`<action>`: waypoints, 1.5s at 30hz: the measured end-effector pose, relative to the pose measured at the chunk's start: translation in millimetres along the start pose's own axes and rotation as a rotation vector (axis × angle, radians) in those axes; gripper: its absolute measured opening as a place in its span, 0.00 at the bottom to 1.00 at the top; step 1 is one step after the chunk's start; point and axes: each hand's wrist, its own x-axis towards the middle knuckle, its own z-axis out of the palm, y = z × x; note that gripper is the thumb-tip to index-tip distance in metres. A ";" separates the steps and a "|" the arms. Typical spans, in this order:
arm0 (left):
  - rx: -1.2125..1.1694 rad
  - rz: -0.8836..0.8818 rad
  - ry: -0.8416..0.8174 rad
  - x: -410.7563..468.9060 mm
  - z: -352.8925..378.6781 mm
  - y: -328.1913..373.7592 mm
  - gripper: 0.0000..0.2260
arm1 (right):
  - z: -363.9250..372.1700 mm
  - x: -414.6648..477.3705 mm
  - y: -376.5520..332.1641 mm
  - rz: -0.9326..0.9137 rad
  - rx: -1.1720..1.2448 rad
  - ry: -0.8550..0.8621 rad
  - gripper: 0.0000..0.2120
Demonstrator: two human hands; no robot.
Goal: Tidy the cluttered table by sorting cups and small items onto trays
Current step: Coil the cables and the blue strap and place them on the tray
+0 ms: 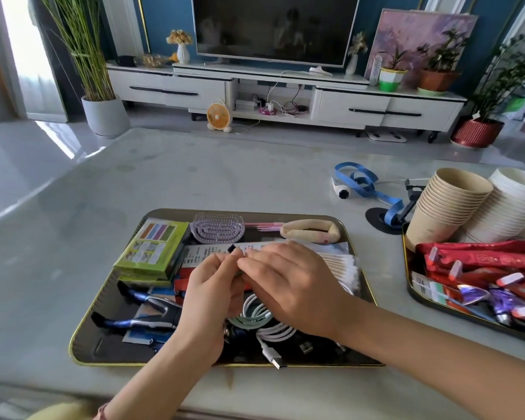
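Observation:
A dark gold-rimmed tray lies in front of me with several small items: green boxes, a lilac hairbrush, coiled white cables, cotton swabs. My left hand and my right hand meet over the tray's middle. Their fingertips pinch a small item between them; what it is I cannot make out. A second tray at the right holds red packets and two stacks of paper cups.
A blue measuring tape, a small white tube and a black phone stand lie on the pale table beyond the trays. The table's left and far parts are bare marble. A TV cabinet stands behind.

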 end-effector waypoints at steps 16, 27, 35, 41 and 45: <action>0.299 0.368 0.080 7.7 -1.6 -2.5 0.09 | -0.9 5.2 -4.3 0.276 0.327 -0.061 0.14; 0.187 0.073 -0.029 13.6 -7.4 7.7 0.19 | -4.1 10.7 0.6 0.271 0.341 -0.177 0.17; -0.158 -0.155 -0.108 18.2 -12.8 16.3 0.13 | -3.9 21.5 -1.1 0.602 0.588 -0.218 0.14; 0.288 0.141 0.062 24.0 -22.0 13.6 0.16 | -19.3 17.8 20.7 0.909 0.727 -0.245 0.08; 0.506 0.345 0.029 17.4 -21.0 10.1 0.11 | -14.7 -0.3 11.4 0.788 0.539 -0.472 0.10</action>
